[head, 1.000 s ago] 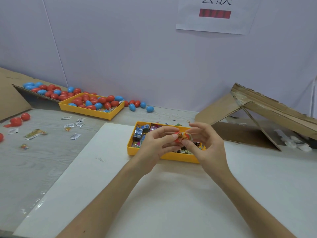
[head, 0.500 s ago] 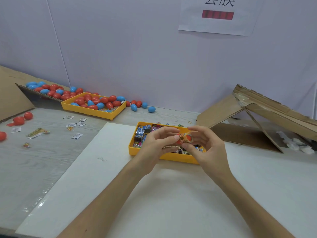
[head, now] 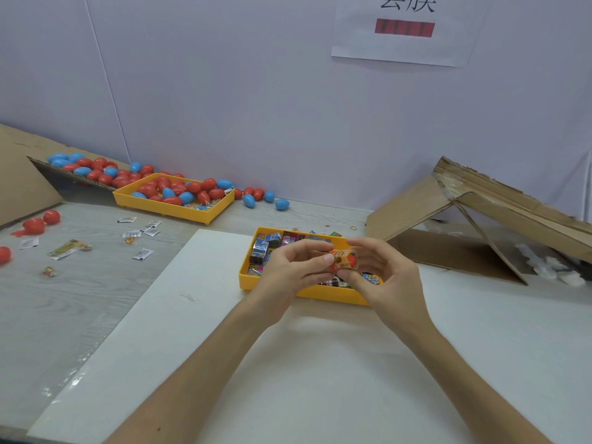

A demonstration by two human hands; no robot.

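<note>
A small red egg with an orange printed film sleeve (head: 344, 259) is held between both hands over the near yellow tray (head: 333, 297). My left hand (head: 288, 277) pinches its left end with thumb and fingers. My right hand (head: 381, 277) grips its right side, fingers curled round it. The tray holds several small printed sleeve packets (head: 266, 246). Part of the tray's contents is hidden behind my hands.
A second yellow tray (head: 173, 209) at the back left holds red and blue eggs (head: 179, 189); more lie on a cardboard flap (head: 19, 184) and the table. Small packets (head: 141, 233) litter the grey table. An open cardboard box (head: 474, 225) stands right. White board (head: 320, 363) underlies my arms.
The egg has turned slightly between my fingers and the sleeve now shows more clearly round it. Both hands stay over the near tray.
</note>
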